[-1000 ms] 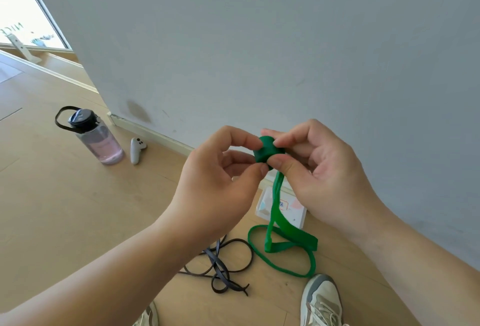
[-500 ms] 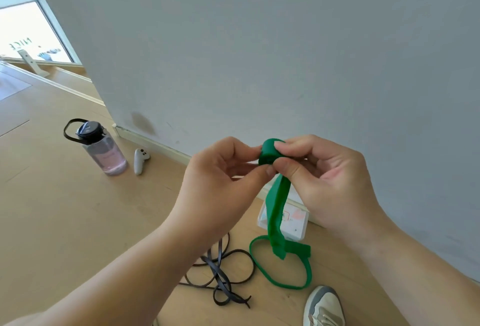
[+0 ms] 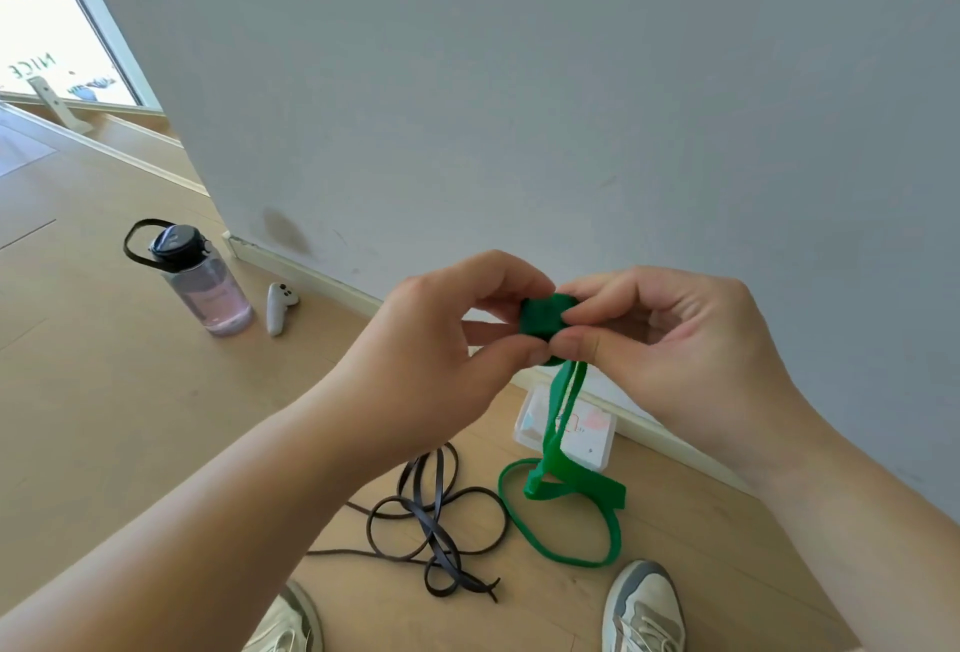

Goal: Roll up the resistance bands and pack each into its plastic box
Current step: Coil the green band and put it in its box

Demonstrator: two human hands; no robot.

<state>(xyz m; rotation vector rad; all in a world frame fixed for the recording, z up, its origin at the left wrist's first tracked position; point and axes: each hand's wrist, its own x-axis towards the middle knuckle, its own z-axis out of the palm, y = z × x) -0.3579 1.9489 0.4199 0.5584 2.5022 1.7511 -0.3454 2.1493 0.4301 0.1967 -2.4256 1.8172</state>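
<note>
Far left on the floor: water bottle (image 3: 208,288) upright, white controller (image 3: 278,308) just beside it. Your left hand (image 3: 431,355) pinches the rolled end of the green band (image 3: 543,321) between thumb and forefinger, held up in front of the wall. Below, the dark band (image 3: 436,521) lies loose and tangled on the floor. The green tail hangs from the roll to a loop on the floor, crossing in front of the plastic box (image 3: 587,436) by the skirting. Your right hand (image 3: 675,339) pinches the same roll from the other side.
</note>
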